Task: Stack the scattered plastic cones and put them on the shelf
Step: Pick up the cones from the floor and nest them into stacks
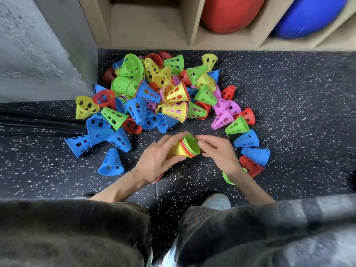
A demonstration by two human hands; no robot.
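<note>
1. Cones (154, 93) lie in one loose heap on the speckled floor (289, 93), too many and too overlapped to count exactly; they come in five colours: blue, green, yellow, red and pink.
2. One nested stack (185, 146), yellow outside with a green rim at its wide end, lies on its side between two hands, near the heap.
3. Left hand (157, 158) wraps the stack's narrow end, its grip curled round it.
4. Right hand (218, 149) touches the wide rim; whether its grip pinches the rim I cannot tell.
5. Shelf (148, 26) stands beyond the heap, holding one red ball (229, 12) and one blue ball (308, 14).
</note>
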